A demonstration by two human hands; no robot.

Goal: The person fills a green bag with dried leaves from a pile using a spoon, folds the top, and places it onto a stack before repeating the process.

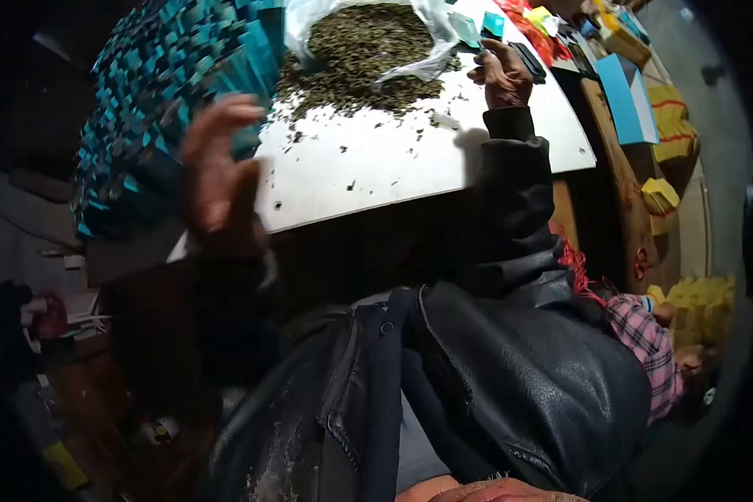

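A heap of dark, dry, leaf-like flakes (368,50) lies partly in an open clear plastic bag (440,65) and spills onto the white tabletop (351,176). My left hand (217,171), smeared by motion, is raised in front of a large mound of small teal packets (155,100); its thumb and fingers are apart, with nothing seen between them. On the right of the flakes, my right hand (508,79) has its fingers curled in. What they hold, if anything, is too small to make out. A dark, flat object (529,64) sits right beside that hand.
Teal paper pieces (492,23) and a red plastic bag (544,38) lie at the table's far right. Beyond the right edge are a light-blue box (626,99) and yellow packs (661,196). Another person's plaid sleeve (647,343) shows at lower right.
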